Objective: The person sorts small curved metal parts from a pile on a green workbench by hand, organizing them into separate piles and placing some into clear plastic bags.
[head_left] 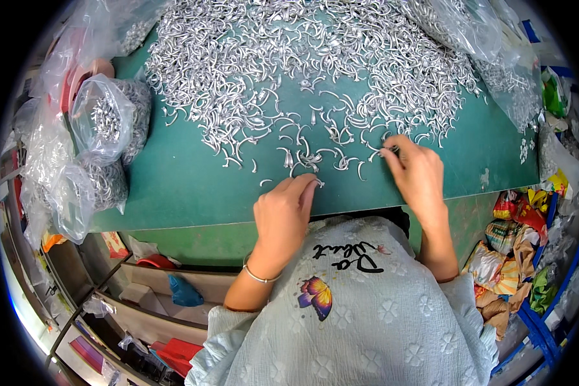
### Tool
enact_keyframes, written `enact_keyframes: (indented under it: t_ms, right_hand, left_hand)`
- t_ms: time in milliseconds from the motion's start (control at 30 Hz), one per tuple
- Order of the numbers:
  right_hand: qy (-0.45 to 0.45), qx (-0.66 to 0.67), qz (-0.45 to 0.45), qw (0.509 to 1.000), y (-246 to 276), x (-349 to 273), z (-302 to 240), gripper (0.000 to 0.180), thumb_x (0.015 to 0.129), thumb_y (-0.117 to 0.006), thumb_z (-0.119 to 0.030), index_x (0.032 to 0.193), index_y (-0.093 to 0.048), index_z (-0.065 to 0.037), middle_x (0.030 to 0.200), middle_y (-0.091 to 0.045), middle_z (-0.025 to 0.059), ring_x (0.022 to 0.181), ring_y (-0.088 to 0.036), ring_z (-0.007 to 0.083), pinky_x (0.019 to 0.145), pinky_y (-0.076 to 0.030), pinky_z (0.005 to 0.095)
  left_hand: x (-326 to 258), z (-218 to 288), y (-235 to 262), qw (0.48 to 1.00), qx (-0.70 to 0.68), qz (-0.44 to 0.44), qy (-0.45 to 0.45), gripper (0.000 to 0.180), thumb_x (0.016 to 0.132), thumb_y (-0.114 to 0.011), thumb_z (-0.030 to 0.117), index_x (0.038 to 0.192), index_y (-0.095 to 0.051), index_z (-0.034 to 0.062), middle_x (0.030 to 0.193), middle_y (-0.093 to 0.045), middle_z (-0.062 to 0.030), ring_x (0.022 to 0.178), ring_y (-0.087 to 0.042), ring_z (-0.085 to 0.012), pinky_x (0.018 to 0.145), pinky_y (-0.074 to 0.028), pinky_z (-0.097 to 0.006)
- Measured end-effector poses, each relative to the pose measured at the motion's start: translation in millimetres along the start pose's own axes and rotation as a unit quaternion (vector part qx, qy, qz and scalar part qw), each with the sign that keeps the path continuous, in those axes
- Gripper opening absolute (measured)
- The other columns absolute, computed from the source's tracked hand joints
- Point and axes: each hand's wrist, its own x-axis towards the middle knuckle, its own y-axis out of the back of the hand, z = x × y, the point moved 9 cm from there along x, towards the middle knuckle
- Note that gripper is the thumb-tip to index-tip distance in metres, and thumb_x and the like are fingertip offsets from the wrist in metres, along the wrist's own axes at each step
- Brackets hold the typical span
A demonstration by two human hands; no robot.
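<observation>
A wide heap of small curved silver metal pieces covers the far half of a green tabletop. Close to the near edge, my left hand is closed in a pinch, and the end of one curved metal piece sticks out at its fingertips. Farther right, at the heap's near fringe, my right hand has thumb and forefinger closed around another curved metal piece, partly hidden by the fingers. Several loose pieces lie scattered on the table between both hands.
Clear plastic bags of metal parts stand along the table's left side. Another clear bag lies at the far right. Below left is a shelf with a blue item; colourful packages pile up at the right.
</observation>
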Motion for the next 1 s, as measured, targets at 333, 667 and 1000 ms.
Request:
enact_keyframes:
  t_ms: [333, 667, 1000]
  right_hand:
    - [0.027, 0.044, 0.033, 0.998, 9.8, -13.3, -0.6, 0.016, 0.078, -0.066, -0.014, 0.093, -0.062, -0.011, 0.065, -0.061, 0.0103, 0.054, -0.057, 0.0289, 0.049, -0.043, 0.0370]
    - [-0.014, 0.076, 0.042, 0.996, 19.8, -6.2, 19.0, 0.015, 0.077, -0.064, -0.010, 0.092, -0.062, -0.010, 0.065, -0.060, 0.0101, 0.054, -0.056, 0.0291, 0.048, -0.041, 0.0385]
    - [0.035, 0.324, -0.003, 0.945, 1.9, 15.0, 27.5, 0.010, 0.084, -0.061, -0.016, 0.081, -0.061, -0.006, 0.062, -0.057, 0.0010, 0.048, -0.049, 0.0162, 0.043, -0.035, 0.0272]
  left_hand:
    - [-5.2, 4.3, -17.0, 0.963, -0.253, -0.060, 0.077, 0.006, 0.081, -0.063, 0.004, 0.086, -0.066, 0.0013, 0.054, -0.043, 0.0019, 0.045, -0.033, -0.0039, 0.042, -0.024, -0.022]
    - [-41.1, -9.5, -71.5, 0.662, -0.640, -0.244, 0.305, 0.017, 0.093, -0.049, 0.013, 0.099, -0.058, 0.0001, 0.052, -0.034, 0.0086, 0.042, -0.023, -0.0004, 0.038, -0.016, -0.019]
    - [-46.6, 1.8, -79.2, 0.608, -0.679, -0.255, 0.322, 0.018, 0.094, -0.047, 0.015, 0.100, -0.056, 0.0004, 0.053, -0.029, 0.0085, 0.043, -0.021, -0.0012, 0.038, -0.016, -0.019]
